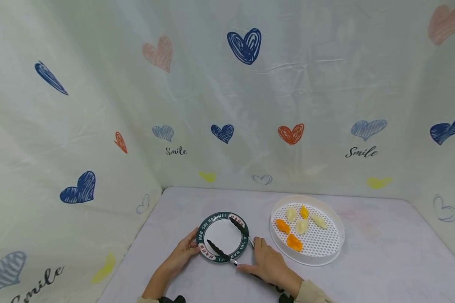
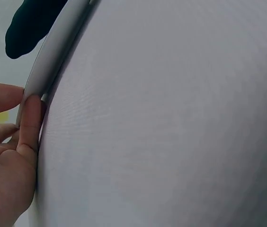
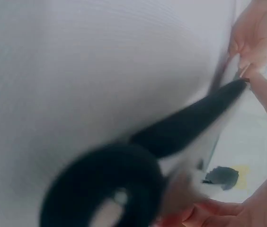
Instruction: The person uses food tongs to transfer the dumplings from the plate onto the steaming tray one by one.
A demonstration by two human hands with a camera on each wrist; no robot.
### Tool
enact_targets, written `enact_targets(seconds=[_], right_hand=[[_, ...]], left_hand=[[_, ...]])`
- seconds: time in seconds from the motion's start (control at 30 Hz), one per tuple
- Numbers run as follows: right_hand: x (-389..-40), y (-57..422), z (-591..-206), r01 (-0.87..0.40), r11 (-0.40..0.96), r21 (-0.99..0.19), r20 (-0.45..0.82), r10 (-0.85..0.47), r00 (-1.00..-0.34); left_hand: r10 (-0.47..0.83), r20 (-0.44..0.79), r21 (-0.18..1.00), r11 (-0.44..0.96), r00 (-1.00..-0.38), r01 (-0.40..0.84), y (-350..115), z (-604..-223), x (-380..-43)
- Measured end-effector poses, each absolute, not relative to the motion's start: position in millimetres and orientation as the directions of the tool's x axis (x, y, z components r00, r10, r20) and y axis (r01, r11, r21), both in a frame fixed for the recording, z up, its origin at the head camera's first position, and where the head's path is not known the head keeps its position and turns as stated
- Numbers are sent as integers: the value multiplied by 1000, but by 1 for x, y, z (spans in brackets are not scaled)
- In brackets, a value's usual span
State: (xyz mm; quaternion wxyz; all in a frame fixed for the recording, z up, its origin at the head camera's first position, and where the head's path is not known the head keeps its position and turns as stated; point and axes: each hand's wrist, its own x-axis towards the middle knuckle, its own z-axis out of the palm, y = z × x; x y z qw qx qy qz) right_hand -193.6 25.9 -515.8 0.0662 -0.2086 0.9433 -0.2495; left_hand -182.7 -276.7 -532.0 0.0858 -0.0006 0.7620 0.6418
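A white plate (image 1: 223, 236) with a dark green, lettered rim is at the middle of the table. My left hand (image 1: 182, 251) pinches its left rim between thumb and fingers; the left wrist view shows the fingers (image 2: 29, 123) at the plate's edge (image 2: 57, 52). In my right hand (image 1: 267, 261) is a pair of tongs (image 1: 239, 227) with black tips and metal arms. Their tips are spread apart over the plate, with nothing between them. The right wrist view shows the black handle end (image 3: 190, 123) close up, blurred, beside the right hand (image 3: 261, 198).
Right of the plate stands a round white tray (image 1: 339, 248) with a perforated insert. On it lie several small pieces, orange ones (image 1: 294, 243) and pale yellow ones (image 1: 301, 227). Behind the white table (image 1: 379, 244) hangs a curtain (image 1: 326, 97) printed with hearts.
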Motion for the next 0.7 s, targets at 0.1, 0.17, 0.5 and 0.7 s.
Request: enact_targets(seconds=[0.1,0.17,0.5,0.7], right_hand=[[-194,29,-509,-353,778,-520,-17,-422,-906],[-194,34,-503,-339,768,-543,-15,-413,-911],[-198,76,-471,-321,726,-609,151,-291,-945],[-209,122,-454,-365,736,-570,300,-228,-927]], left_hand=[[110,-142,976,179,-984,-121,-279,-530,-183],[121,-153,974,185,-981,-129,-280,-527,-184],[117,-138,953,284,-983,-100,-290,-512,-185],[67,-85,900,432,-994,-48,-297,-495,-183]])
